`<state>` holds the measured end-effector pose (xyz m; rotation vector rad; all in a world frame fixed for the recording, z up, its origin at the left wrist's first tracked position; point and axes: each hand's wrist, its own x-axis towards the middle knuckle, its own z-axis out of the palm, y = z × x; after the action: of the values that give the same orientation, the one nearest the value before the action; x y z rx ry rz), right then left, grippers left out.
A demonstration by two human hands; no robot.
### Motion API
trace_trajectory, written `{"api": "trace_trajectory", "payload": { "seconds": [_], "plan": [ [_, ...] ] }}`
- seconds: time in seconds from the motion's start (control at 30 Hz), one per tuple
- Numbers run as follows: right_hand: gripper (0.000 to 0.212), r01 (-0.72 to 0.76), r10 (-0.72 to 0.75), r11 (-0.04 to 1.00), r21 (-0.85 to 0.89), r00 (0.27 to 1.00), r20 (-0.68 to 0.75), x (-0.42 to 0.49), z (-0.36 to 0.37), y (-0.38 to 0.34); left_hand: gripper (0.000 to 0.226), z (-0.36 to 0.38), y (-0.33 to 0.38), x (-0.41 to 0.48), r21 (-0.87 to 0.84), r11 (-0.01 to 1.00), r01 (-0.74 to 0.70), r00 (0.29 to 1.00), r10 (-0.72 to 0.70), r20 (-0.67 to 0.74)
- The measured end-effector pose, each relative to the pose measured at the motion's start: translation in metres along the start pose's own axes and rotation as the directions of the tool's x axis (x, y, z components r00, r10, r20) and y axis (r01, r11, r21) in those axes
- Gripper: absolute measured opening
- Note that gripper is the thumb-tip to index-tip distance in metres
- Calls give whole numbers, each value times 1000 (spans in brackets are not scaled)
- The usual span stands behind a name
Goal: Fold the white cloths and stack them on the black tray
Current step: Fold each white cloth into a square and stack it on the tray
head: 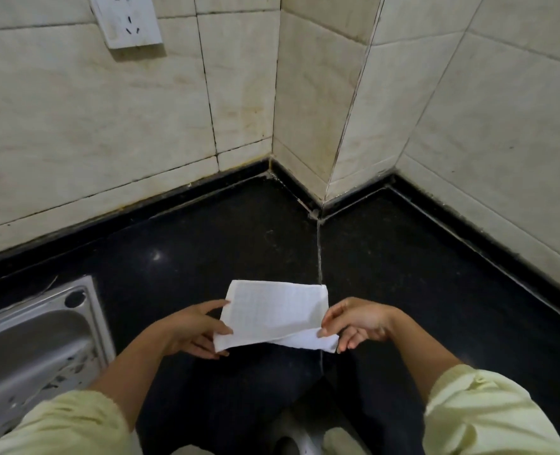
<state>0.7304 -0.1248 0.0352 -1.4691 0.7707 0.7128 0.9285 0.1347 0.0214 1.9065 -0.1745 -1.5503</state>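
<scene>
Scanning from the left, I see a stainless steel sink (pixel 32 339) set in the black stone counter (pixel 403 257). The left hand (pixel 190 330) grips the left edge of the partly folded white cloth (pixel 272 313), held over the counter. The right hand (pixel 360 326) pinches its right edge.

The person wears a long-sleeved top in a pale yellow-green, soft and creased. The left sleeve (pixel 68 425) and the right sleeve (pixel 482 418) are both bunched up the forearm and end in loose, folded rims. The forearms, wrists, left hand (pixel 193 330) and right hand (pixel 360 323) are bare. Near the bottom edge, between the arms, dark fabric (pixel 239 399) with a fine weave shows, seemingly trousers.
</scene>
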Motion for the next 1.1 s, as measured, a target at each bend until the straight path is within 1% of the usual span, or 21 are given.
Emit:
{"api": "trace_trajectory", "payload": {
  "seconds": [0.07,0.1,0.2,0.3,0.4,0.47,0.53,0.6,0.67,0.83,0.93,1.0,1.1],
  "plan": [
    [21,-51,52,998,-24,998,20,4,3,7,41,4,-7,0,-1,999,35,999,-35,-3],
    [20,-67,68,997,-25,997,27,6,3,10,36,5,-10,0,-38,998,55,998,-55,8],
    [20,-57,57,998,26,998,10,11,2,17,39,7,-15,3,-215,973,86,996,-80,36],
    [21,3,1,999,38,994,-110,15,-2,17,33,5,-13,8,-340,935,98,995,-104,0],
    [18,58,-58,998,-8,958,-281,19,-6,13,42,2,-7,12,-410,907,100,994,-113,-7],
    [13,86,-85,996,-13,926,-367,24,-7,11,42,1,-2,13,-413,905,101,995,-102,19],
    [8,136,-114,991,20,893,-436,31,-5,10,41,0,1,16,-402,910,103,995,-97,36],
    [6,207,-147,976,64,852,-503,39,-5,11,38,-1,3,21,-381,920,90,996,-85,31],
    [5,248,-170,966,70,816,-553,49,-6,12,34,-3,6,27,-356,932,72,997,-71,15],
    [11,276,-192,960,51,777,-599,63,-10,8,24,-1,10,39,-307,951,19,993,-54,-106],
    [13,308,-215,950,48,759,-614,67,-13,4,32,1,11,45,-283,959,-17,986,-31,-161],
    [12,303,-216,952,38,756,-618,70,-17,1,34,0,12,50,-272,962,-36,981,-18,-193],
    [16,277,-202,961,26,758,-620,76,-22,-2,35,-2,13,57,-267,962,-51,973,-13,-232]
  ]
}}
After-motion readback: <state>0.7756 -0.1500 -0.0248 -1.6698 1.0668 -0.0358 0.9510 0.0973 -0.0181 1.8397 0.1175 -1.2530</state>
